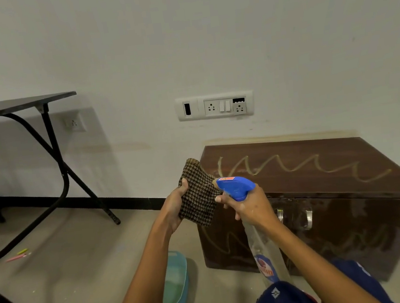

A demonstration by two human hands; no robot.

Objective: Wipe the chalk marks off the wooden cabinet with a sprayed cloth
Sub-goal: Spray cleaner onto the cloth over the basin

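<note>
While the left hand [175, 204] grips a checked cloth [199, 196] between thumb and curled fingers, above the left end of the wooden cabinet [329, 231], the right hand [251, 208] is wrapped round the neck of a spray bottle [236, 187], whose blue nozzle points at the cloth from just beside it. Zigzag chalk marks [296, 164] cross the cabinet's top from its left rear corner toward the right front edge; more show on its front. A blue basin [175, 285] sits on the floor near its left front corner.

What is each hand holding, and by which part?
The left hand grips the checked cloth by its left edge. The right hand holds the spray bottle by its neck, just below the blue trigger head.
</note>
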